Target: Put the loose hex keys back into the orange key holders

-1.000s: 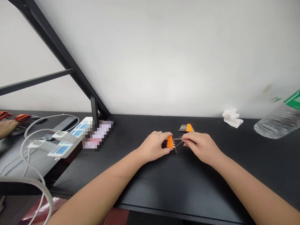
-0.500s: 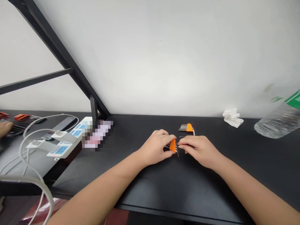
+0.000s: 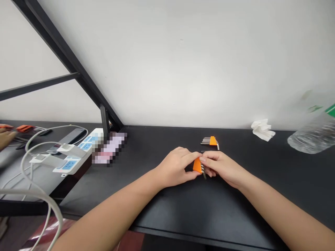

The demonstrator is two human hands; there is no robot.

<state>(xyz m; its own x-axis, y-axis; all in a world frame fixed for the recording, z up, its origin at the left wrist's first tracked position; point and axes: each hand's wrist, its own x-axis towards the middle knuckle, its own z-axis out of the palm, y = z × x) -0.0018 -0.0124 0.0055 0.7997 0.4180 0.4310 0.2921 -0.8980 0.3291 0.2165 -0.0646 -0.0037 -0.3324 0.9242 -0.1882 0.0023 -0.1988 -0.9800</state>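
My left hand [image 3: 178, 166] is closed around an orange hex key holder [image 3: 197, 165], thumb below and fingers above. Several metal hex keys [image 3: 203, 170] stick out of its right side with their bent ends pointing down. The fingers of my right hand [image 3: 222, 167] are pinched together against the upper right edge of this holder. What lies between those fingertips is hidden. Just behind my hands, a second orange hex key holder [image 3: 213, 141] lies on the black table [image 3: 167, 209], filled with several keys. A thin dark line, perhaps a small key, shows near my right fingertips.
A crumpled tissue [image 3: 263, 130] and a clear plastic bottle [image 3: 309, 137] are by the wall at right. On the left are a black metal frame [image 3: 104, 120], a white power strip [image 3: 89, 144] with cables, a phone [image 3: 70, 137] and another person's hand [image 3: 5, 137].
My right hand has come up against the holder, its fingertips now touching the edge. The holder and my left hand have shifted slightly right. The view has also moved a little.
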